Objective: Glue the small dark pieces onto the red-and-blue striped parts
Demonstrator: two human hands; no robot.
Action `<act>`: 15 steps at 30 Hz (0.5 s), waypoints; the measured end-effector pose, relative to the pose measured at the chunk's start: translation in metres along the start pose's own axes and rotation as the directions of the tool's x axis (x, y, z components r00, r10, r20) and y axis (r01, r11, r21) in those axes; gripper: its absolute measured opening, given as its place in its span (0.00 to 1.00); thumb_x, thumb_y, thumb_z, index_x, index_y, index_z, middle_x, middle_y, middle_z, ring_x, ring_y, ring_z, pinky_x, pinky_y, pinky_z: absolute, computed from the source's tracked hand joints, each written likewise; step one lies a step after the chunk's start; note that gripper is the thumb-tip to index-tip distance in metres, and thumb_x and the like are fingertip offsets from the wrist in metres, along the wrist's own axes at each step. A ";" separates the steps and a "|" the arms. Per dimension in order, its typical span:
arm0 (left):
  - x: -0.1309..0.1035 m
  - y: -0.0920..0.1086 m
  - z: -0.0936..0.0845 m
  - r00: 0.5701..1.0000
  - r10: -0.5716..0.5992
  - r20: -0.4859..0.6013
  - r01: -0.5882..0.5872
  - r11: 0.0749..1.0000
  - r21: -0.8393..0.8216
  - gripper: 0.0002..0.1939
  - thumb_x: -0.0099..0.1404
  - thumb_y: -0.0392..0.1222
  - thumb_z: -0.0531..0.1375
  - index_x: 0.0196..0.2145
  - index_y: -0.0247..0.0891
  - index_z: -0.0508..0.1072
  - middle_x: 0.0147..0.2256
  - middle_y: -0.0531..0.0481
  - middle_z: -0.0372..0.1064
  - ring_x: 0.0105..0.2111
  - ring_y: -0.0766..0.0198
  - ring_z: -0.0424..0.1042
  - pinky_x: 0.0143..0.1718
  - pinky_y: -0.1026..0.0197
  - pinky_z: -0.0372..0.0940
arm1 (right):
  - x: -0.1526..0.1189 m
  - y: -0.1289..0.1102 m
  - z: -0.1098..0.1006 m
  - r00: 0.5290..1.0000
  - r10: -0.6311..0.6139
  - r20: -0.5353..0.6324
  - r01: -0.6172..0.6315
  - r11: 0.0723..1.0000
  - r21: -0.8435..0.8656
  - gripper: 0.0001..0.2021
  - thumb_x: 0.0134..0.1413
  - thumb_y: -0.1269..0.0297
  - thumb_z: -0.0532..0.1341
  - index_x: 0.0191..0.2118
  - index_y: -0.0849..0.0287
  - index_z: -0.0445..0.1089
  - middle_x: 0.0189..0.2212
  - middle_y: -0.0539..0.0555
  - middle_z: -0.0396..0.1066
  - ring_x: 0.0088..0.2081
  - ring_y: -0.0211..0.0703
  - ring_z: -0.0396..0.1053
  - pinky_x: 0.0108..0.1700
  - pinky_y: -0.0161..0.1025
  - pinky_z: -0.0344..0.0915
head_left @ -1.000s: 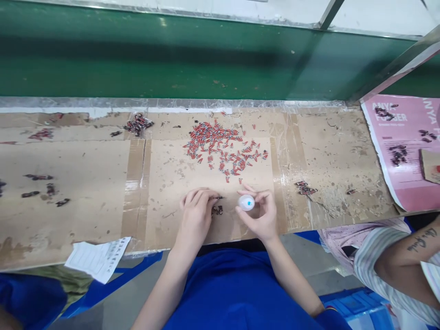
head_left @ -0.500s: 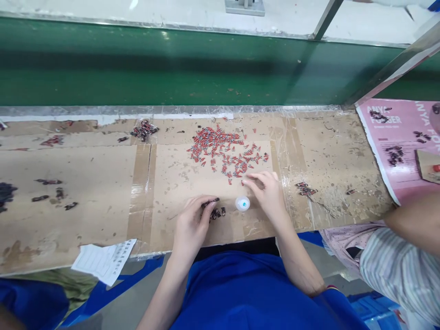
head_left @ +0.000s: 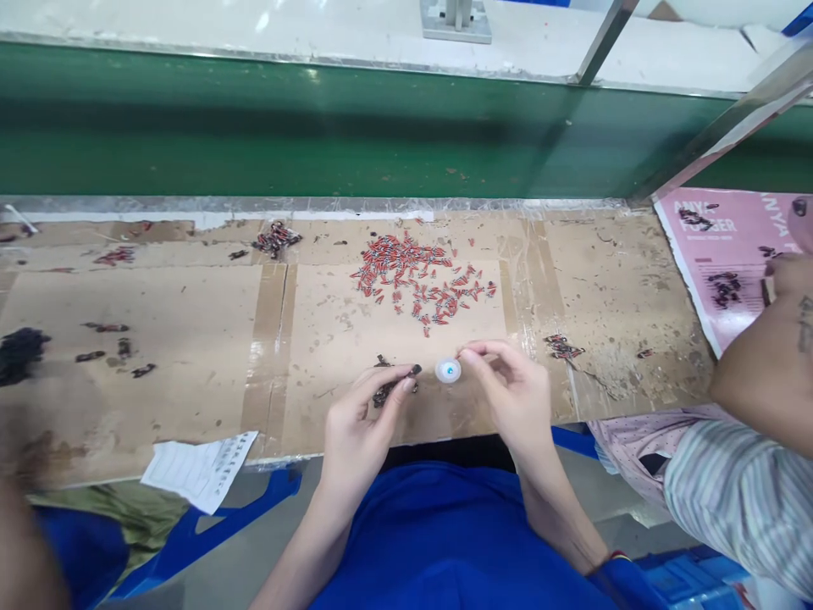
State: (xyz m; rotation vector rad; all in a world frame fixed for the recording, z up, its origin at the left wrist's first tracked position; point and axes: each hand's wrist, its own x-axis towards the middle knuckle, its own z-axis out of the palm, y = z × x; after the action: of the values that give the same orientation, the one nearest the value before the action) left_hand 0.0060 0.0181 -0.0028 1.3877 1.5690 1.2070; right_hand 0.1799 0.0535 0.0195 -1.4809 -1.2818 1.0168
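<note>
My left hand (head_left: 368, 411) pinches a small dark part (head_left: 414, 370) between thumb and fingertips, beside a little pile of dark parts (head_left: 383, 393) on the cardboard. My right hand (head_left: 511, 385) has its thumb and index finger together at the right rim of a small round white container (head_left: 448, 370) with a blue spot in it. Anything between those fingertips is too small to make out. Beyond both hands lies a loose heap of small red parts with metallic ends (head_left: 397, 258).
Dark and red parts lie in small groups on the cardboard-covered table (head_left: 330, 313). A paper slip (head_left: 198, 470) hangs over the front edge. Other people's arms are at the far left and right, the right one over a pink sheet (head_left: 705, 263). A green panel (head_left: 285, 127) runs behind.
My right hand has moved back from the red parts to the white container. My left hand has moved slightly right with its dark part. A co-worker's hand has come over the pink sheet.
</note>
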 end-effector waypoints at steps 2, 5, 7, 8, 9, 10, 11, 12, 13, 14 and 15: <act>-0.002 0.006 0.000 0.999 0.035 0.023 -0.035 0.999 -0.016 0.07 0.65 0.42 0.62 0.39 0.42 0.80 0.37 0.49 0.80 0.39 0.61 0.78 0.41 0.61 0.73 | -0.013 -0.013 0.003 0.994 0.029 0.102 -0.040 0.993 0.109 0.05 0.55 0.61 0.66 0.33 0.55 0.77 0.38 0.53 0.81 0.40 0.44 0.78 0.41 0.40 0.74; -0.005 0.015 -0.001 0.992 0.110 0.064 -0.108 0.994 -0.029 0.06 0.66 0.39 0.62 0.39 0.43 0.79 0.37 0.50 0.79 0.39 0.62 0.78 0.41 0.61 0.73 | -0.023 -0.021 0.008 0.981 0.061 0.185 -0.100 0.973 0.209 0.04 0.55 0.62 0.66 0.32 0.55 0.76 0.38 0.53 0.82 0.37 0.44 0.80 0.41 0.40 0.77; -0.007 0.019 -0.003 0.986 0.149 0.074 -0.148 0.989 -0.027 0.06 0.65 0.37 0.62 0.39 0.44 0.79 0.37 0.51 0.79 0.39 0.63 0.77 0.42 0.62 0.73 | -0.024 -0.022 0.008 0.982 0.041 0.184 -0.082 0.972 0.219 0.03 0.54 0.63 0.66 0.31 0.56 0.76 0.36 0.53 0.82 0.37 0.44 0.80 0.42 0.41 0.77; -0.007 0.021 -0.003 0.984 0.161 0.075 -0.160 0.987 -0.024 0.07 0.65 0.37 0.62 0.40 0.44 0.79 0.37 0.51 0.79 0.38 0.63 0.77 0.42 0.62 0.72 | -0.025 -0.022 0.008 0.984 0.019 0.176 -0.056 0.977 0.208 0.03 0.54 0.64 0.66 0.31 0.56 0.76 0.35 0.52 0.82 0.37 0.43 0.80 0.43 0.41 0.77; -0.008 0.022 -0.004 0.982 0.171 0.075 -0.170 0.985 -0.022 0.07 0.65 0.36 0.62 0.40 0.44 0.79 0.37 0.51 0.79 0.38 0.63 0.77 0.42 0.62 0.72 | -0.025 -0.022 0.007 0.986 -0.010 0.166 -0.022 0.981 0.190 0.03 0.55 0.65 0.66 0.31 0.56 0.76 0.34 0.52 0.82 0.37 0.43 0.80 0.43 0.40 0.77; -0.009 0.023 -0.004 0.981 0.178 0.077 -0.177 0.984 -0.024 0.08 0.65 0.36 0.62 0.41 0.44 0.79 0.37 0.51 0.79 0.38 0.64 0.77 0.42 0.62 0.72 | -0.024 -0.023 0.006 0.987 -0.044 0.158 0.016 0.985 0.170 0.02 0.55 0.66 0.66 0.31 0.56 0.76 0.33 0.51 0.82 0.37 0.43 0.80 0.44 0.40 0.77; -0.009 0.025 -0.005 0.980 0.183 0.084 -0.181 0.983 -0.029 0.08 0.65 0.36 0.62 0.41 0.44 0.79 0.37 0.51 0.79 0.37 0.64 0.77 0.41 0.62 0.72 | -0.024 -0.024 0.005 0.985 -0.082 0.151 0.059 0.987 0.152 0.03 0.55 0.67 0.66 0.31 0.56 0.75 0.33 0.51 0.82 0.37 0.42 0.80 0.44 0.40 0.76; -0.009 0.026 -0.005 0.979 0.184 0.091 -0.181 0.983 -0.037 0.08 0.65 0.36 0.62 0.41 0.44 0.79 0.36 0.51 0.79 0.37 0.64 0.77 0.41 0.62 0.72 | -0.024 -0.025 0.003 0.982 -0.124 0.145 0.104 0.985 0.138 0.03 0.55 0.68 0.66 0.31 0.56 0.75 0.33 0.51 0.81 0.37 0.42 0.79 0.44 0.40 0.76; -0.009 0.027 -0.005 0.978 0.182 0.100 -0.178 0.983 -0.048 0.08 0.65 0.35 0.62 0.41 0.44 0.79 0.36 0.51 0.79 0.37 0.64 0.77 0.41 0.62 0.72 | -0.024 -0.026 0.002 0.976 -0.167 0.139 0.150 0.981 0.125 0.03 0.55 0.69 0.66 0.31 0.55 0.75 0.33 0.51 0.81 0.38 0.42 0.79 0.45 0.41 0.76; -0.009 0.029 -0.005 0.978 0.177 0.110 -0.171 0.983 -0.061 0.08 0.65 0.35 0.62 0.41 0.44 0.79 0.37 0.50 0.79 0.37 0.64 0.77 0.41 0.63 0.72 | -0.024 -0.028 0.001 0.969 -0.209 0.134 0.195 0.974 0.111 0.04 0.55 0.70 0.66 0.31 0.55 0.75 0.33 0.51 0.81 0.38 0.42 0.79 0.45 0.41 0.75; -0.009 0.030 -0.005 0.978 0.171 0.120 -0.163 0.984 -0.074 0.08 0.65 0.35 0.62 0.41 0.43 0.79 0.37 0.50 0.79 0.37 0.63 0.77 0.41 0.62 0.72 | -0.025 -0.029 0.000 0.961 -0.246 0.129 0.235 0.967 0.094 0.04 0.55 0.71 0.66 0.31 0.55 0.75 0.33 0.51 0.81 0.38 0.42 0.78 0.46 0.42 0.75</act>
State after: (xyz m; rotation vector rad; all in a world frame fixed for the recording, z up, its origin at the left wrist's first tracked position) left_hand 0.0125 0.0080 0.0266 1.5470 1.3377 1.2316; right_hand 0.1697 0.0308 0.0478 -1.1779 -1.4650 1.0095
